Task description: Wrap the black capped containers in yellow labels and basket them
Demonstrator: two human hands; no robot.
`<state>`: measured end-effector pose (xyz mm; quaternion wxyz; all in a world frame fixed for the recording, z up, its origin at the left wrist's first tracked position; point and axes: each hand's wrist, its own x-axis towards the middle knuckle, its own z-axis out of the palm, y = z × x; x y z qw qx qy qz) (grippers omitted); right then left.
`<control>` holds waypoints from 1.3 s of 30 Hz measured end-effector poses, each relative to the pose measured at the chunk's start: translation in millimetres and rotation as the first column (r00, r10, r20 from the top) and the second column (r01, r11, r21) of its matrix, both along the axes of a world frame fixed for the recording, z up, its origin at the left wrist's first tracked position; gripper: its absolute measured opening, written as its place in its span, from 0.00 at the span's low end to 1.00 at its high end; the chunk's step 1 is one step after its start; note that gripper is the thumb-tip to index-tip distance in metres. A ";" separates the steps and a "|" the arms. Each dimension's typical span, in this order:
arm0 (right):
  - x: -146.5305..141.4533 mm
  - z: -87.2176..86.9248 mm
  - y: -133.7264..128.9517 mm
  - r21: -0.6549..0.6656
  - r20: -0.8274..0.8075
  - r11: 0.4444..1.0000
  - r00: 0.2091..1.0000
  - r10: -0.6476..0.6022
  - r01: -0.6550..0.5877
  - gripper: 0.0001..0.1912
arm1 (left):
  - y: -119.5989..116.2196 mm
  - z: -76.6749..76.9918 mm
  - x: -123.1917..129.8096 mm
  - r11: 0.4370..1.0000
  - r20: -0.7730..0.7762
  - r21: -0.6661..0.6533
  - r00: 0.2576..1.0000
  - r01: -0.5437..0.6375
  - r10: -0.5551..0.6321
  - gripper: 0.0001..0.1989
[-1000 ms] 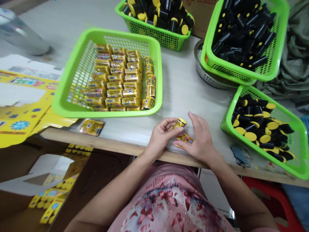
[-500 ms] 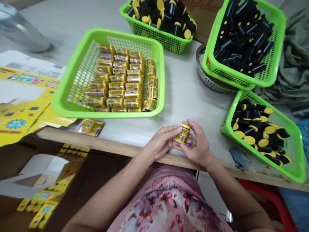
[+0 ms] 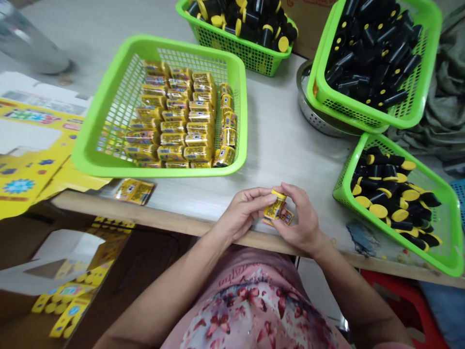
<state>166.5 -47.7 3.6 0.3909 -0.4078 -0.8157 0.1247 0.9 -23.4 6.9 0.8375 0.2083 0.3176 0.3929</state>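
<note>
Between my two hands is a small yellow-capped bottle (image 3: 273, 207) with a yellow printed label around it. My left hand (image 3: 244, 213) grips it from the left, thumb along its upper side. On the right, my right hand (image 3: 298, 217) has its fingertips at the cap and its thumb low on the bottle. Under the bottle, partly covered by my hands, a few flat printed labels (image 3: 288, 216) lie on the table. A stack of similar yellow labels (image 3: 135, 191) rests near the table edge, left of my hands.
A green basket (image 3: 90, 167) holds rows of labelled bottles. Black yellow-capped bottles fill a back basket (image 3: 261, 63) and a right basket (image 3: 445, 261). Another basket (image 3: 417, 116) of black bottles stands over a metal colander (image 3: 308, 109). Yellow printed cardboard (image 3: 29, 179) lies left, above an open carton (image 3: 72, 281).
Both hands stay around the bottle, which now tilts slightly more. My right fingertips have shifted a little at the cap. The view has moved slightly.
</note>
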 end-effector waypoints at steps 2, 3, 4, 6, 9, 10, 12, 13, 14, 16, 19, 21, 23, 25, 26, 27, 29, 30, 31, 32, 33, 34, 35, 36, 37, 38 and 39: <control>0.4 2.4 -1.9 -0.034 -0.019 0.999 1.000 -0.007 0.006 0.40 | 0.3 0.1 -1.8 0.996 0.021 0.008 0.996 0.086 -0.086 0.18; 0.6 3.8 -2.7 -0.052 -0.022 0.999 1.000 -0.008 0.007 0.40 | 0.3 -0.1 -2.6 0.994 0.018 0.007 0.994 0.108 -0.108 0.18; 0.8 4.9 -3.1 -0.065 -0.020 0.998 1.000 -0.007 0.006 0.40 | 0.4 -0.3 -3.1 0.994 0.005 0.002 0.994 0.113 -0.113 0.18; 1.1 5.7 -2.9 -0.065 -0.006 0.998 1.000 0.007 -0.008 0.40 | 0.0 -0.8 -2.8 0.997 -0.044 -0.002 0.996 0.072 -0.072 0.18; 1.3 2.1 -0.7 0.009 0.061 0.999 0.997 0.037 -0.038 0.39 | -2.1 -2.1 1.6 0.997 -0.184 0.069 0.982 -0.037 0.049 0.16; 1.1 0.0 0.3 0.044 0.097 0.998 0.994 0.043 -0.048 0.39 | -3.4 -3.0 3.8 0.990 -0.255 0.124 0.961 -0.073 0.103 0.16; 0.0 -4.3 2.2 0.108 0.173 0.992 0.984 0.039 -0.059 0.39 | -6.6 -5.5 8.5 0.953 -0.423 0.276 0.874 -0.128 0.240 0.14; -1.0 -6.1 3.0 0.133 0.205 0.989 0.978 0.034 -0.062 0.38 | -8.3 -7.0 10.6 0.922 -0.498 0.360 0.807 -0.142 0.319 0.13; -2.1 -7.6 3.7 0.156 0.226 0.986 0.974 0.029 -0.065 0.38 | -9.8 -8.7 12.4 0.888 -0.549 0.435 0.737 -0.150 0.394 0.12; -4.2 -9.5 4.6 0.186 0.238 0.980 0.971 0.027 -0.072 0.38 | -11.9 -11.7 14.4 0.838 -0.580 0.524 0.656 -0.153 0.483 0.15; -5.3 -10.5 4.7 0.198 0.203 0.979 0.979 0.003 -0.044 0.37 | -11.6 -14.0 13.5 0.851 -0.515 0.499 0.734 -0.163 0.443 0.27; -4.3 -10.5 4.2 0.203 0.166 0.979 0.985 -0.047 0.013 0.36 | -10.2 -13.5 10.9 0.898 -0.423 0.413 0.842 -0.151 0.336 0.28; -3.2 -10.6 3.6 0.200 0.142 0.979 0.987 -0.070 0.041 0.36 | -9.0 -12.0 7.9 0.937 -0.320 0.323 0.917 -0.132 0.239 0.24; -3.5 -11.1 3.0 0.193 0.142 0.981 0.988 -0.055 0.027 0.36 | -8.5 -10.3 5.8 0.955 -0.267 0.266 0.941 -0.134 0.207 0.19; -4.2 -11.7 2.8 0.192 0.149 0.981 0.988 -0.045 0.016 0.36 | -8.5 -9.5 5.4 0.955 -0.270 0.255 0.938 -0.149 0.218 0.19; -5.2 -12.4 2.6 0.194 0.157 0.981 0.987 -0.038 0.007 0.36 | -8.7 -8.9 5.4 0.953 -0.286 0.253 0.927 -0.170 0.241 0.19; -6.9 -13.2 2.1 0.195 0.169 0.981 0.985 -0.033 -0.001 0.36 | -9.2 -8.0 6.8 0.937 -0.333 0.273 0.892 -0.219 0.305 0.19; -7.1 -12.6 1.7 0.185 0.169 0.983 0.985 -0.032 0.000 0.36 | -9.4 -7.7 7.9 0.927 -0.355 0.289 0.872 -0.240 0.336 0.19; -6.3 -10.8 1.3 0.163 0.165 0.987 0.986 -0.031 0.004 0.37 | -9.6 -7.6 8.9 0.918 -0.372 0.304 0.855 -0.255 0.361 0.19; -4.5 -7.5 0.9 0.127 0.162 0.992 0.986 -0.026 0.006 0.37 | -9.7 -7.7 9.8 0.913 -0.378 0.314 0.847 -0.262 0.373 0.18; -1.6 -2.8 0.7 0.076 0.165 0.997 0.986 -0.012 0.000 0.38 | -9.7 -7.9 10.3 0.913 -0.373 0.316 0.851 -0.258 0.370 0.17; 2.5 3.3 0.8 0.012 0.184 1.000 0.983 0.017 -0.019 0.38 | -9.6 -8.3 10.4 0.916 -0.355 0.315 0.865 -0.247 0.355 0.17; 7.3 10.4 1.3 -0.056 0.218 0.997 0.974 0.066 -0.056 0.38 | -9.5 -8.7 10.0 0.921 -0.327 0.314 0.884 -0.231 0.333 0.17; 12.4 18.0 2.2 -0.118 0.264 0.988 0.955 0.132 -0.104 0.36 | -9.4 -9.2 9.3 0.926 -0.296 0.314 0.904 -0.212 0.307 0.17; 17.3 25.6 3.4 -0.166 0.315 0.974 0.928 0.198 -0.152 0.34 | -9.6 -9.6 8.2 0.929 -0.264 0.314 0.922 -0.196 0.284 0.18; 21.5 33.0 5.0 -0.201 0.363 0.960 0.895 0.258 -0.195 0.33 | -10.0 -10.0 6.9 0.930 -0.237 0.315 0.934 -0.188 0.269 0.20; 24.7 39.8 6.9 -0.225 0.404 0.946 0.861 0.308 -0.233 0.33 | -10.7 -10.2 5.5 0.931 -0.215 0.314 0.941 -0.188 0.262 0.22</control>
